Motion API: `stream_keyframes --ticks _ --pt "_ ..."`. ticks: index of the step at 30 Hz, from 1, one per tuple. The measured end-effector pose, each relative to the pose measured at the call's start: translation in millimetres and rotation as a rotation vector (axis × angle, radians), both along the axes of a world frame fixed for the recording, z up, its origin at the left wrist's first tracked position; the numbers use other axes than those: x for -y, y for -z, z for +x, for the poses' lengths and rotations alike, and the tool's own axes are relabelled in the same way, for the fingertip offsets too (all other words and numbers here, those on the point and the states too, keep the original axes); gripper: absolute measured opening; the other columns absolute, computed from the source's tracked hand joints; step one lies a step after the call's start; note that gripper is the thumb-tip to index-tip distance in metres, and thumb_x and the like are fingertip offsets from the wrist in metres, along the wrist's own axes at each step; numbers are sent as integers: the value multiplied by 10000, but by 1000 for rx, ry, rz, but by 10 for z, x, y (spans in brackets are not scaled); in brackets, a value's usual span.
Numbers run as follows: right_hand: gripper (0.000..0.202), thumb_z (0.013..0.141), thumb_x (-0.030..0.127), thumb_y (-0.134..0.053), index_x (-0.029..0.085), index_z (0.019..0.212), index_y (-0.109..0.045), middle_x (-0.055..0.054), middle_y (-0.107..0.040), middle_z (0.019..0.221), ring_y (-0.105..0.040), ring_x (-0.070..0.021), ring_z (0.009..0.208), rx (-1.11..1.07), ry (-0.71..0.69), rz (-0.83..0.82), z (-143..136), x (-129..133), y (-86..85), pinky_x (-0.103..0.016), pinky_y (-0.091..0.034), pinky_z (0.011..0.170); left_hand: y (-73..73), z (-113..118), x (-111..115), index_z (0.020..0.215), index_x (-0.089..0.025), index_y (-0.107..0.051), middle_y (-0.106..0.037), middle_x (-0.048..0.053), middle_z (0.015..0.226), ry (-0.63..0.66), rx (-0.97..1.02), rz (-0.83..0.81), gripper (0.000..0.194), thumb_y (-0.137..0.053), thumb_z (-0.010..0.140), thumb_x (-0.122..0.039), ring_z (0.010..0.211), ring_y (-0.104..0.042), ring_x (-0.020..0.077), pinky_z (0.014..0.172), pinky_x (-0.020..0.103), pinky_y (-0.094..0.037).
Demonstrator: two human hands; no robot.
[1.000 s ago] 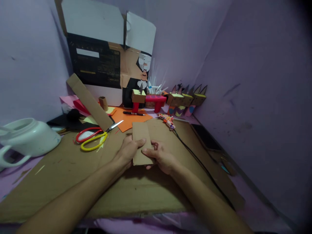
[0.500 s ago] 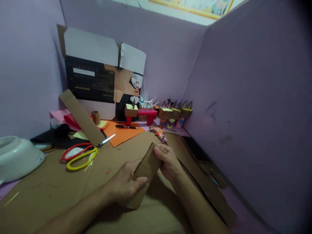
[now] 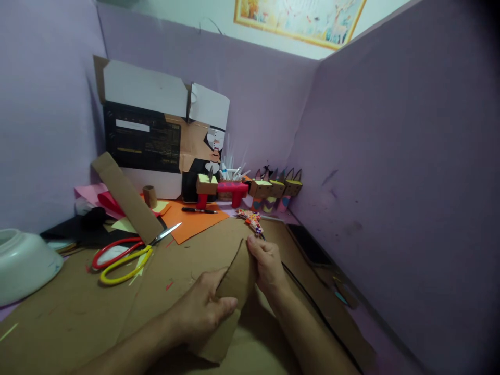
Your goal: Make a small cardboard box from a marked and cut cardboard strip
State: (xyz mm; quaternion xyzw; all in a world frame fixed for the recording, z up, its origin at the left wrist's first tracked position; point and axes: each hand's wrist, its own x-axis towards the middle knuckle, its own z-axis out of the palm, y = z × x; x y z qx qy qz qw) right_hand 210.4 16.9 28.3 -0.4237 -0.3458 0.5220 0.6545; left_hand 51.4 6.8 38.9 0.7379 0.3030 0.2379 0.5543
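Observation:
A brown cardboard piece [image 3: 238,278] is held tilted between my two hands, over the cardboard-covered table. My left hand [image 3: 205,307] grips its left edge lower down, thumb lying across the front face and the other fingers behind it. At the upper right edge, my right hand [image 3: 267,260] pinches the piece near its top corner, thumb uppermost. Scissors [image 3: 136,252] with one red and one yellow handle lie to the left, blades apart.
A white bowl [image 3: 29,265] stands at the far left. Orange paper [image 3: 195,224], a black pen [image 3: 199,211] and a long cardboard strip [image 3: 127,195] lie behind. Small box-headed figures [image 3: 277,190] line the back right, near a dark flat device [image 3: 308,245].
The view has tilted up slightly, so most things sit lower. The cardboard piece now looks more bent, and my right hand's grip has turned more upright along its edge.

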Motion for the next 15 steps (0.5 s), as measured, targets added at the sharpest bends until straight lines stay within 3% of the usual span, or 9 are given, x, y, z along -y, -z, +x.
stream_keyframes --ticks 9,15 --pt "489 650 654 -560 194 785 -658 -26 -670 593 -614 -198 555 -146 -144 -101 -66 -8 -104 -282 -435 496 30 -80 -103 1077 -146 -555 -660 83 1004 -77 189 -239 416 -624 692 -288 885 -612 260 737 338 -492" --pt "252 552 313 -764 139 699 -656 -29 -685 588 -602 -166 516 -168 -194 -181 -92 -4 -45 -261 -448 503 9 -34 -144 1006 -134 -580 -675 44 806 -151 263 -481 448 -741 599 -228 736 -631 211 640 290 -499"
